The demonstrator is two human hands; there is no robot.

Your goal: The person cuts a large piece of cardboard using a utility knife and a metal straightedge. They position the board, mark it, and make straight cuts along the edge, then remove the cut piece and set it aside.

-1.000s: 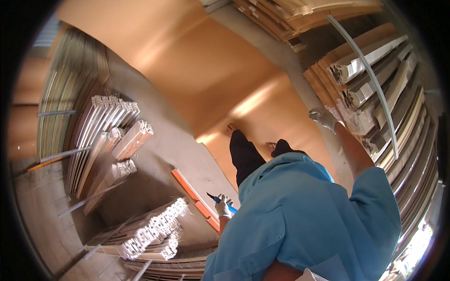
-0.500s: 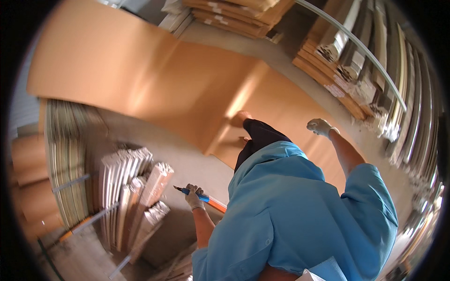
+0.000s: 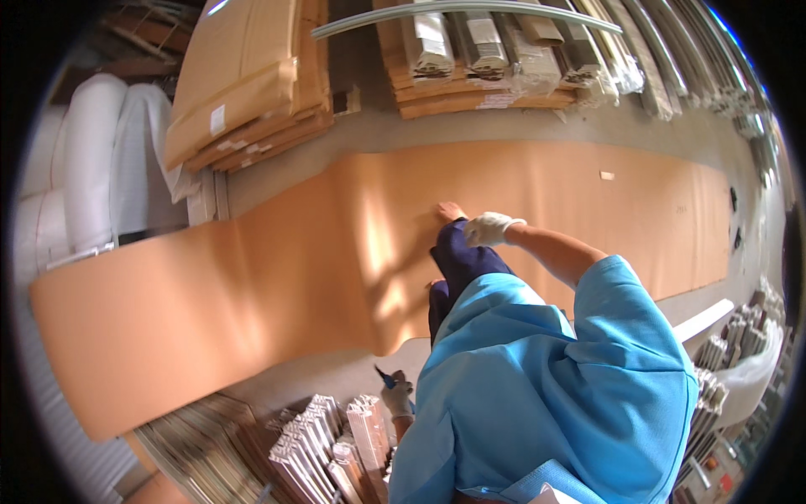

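My left hand [image 3: 397, 395], in a pale glove, is closed around a slim blue cutter-like tool [image 3: 386, 377] with a dark pointed tip. The rest of the tool is hidden by my hand and shirt. My right hand [image 3: 494, 228], also gloved, hangs over my dark trouser leg [image 3: 462, 250] with its fingers curled; nothing shows in it. Beneath my bare feet lies a long brown cardboard-like sheet [image 3: 588, 210]. It ripples in the middle, and its left end [image 3: 134, 336] reaches over a stack of flat strips [image 3: 206, 445].
Long wrapped profiles [image 3: 483, 46] lie on cardboard at the back, beside stacked flat cartons [image 3: 252, 101]. White rolls [image 3: 94, 151] stand at far left. Upright bundles of white profiles [image 3: 311, 437] are close to my left hand. A grey rail [image 3: 470, 7] crosses above the profiles.
The view has swung round, so the sheet's right end now shows. My right hand has come in from out at my side to over my leg. My left hand still holds the tool.
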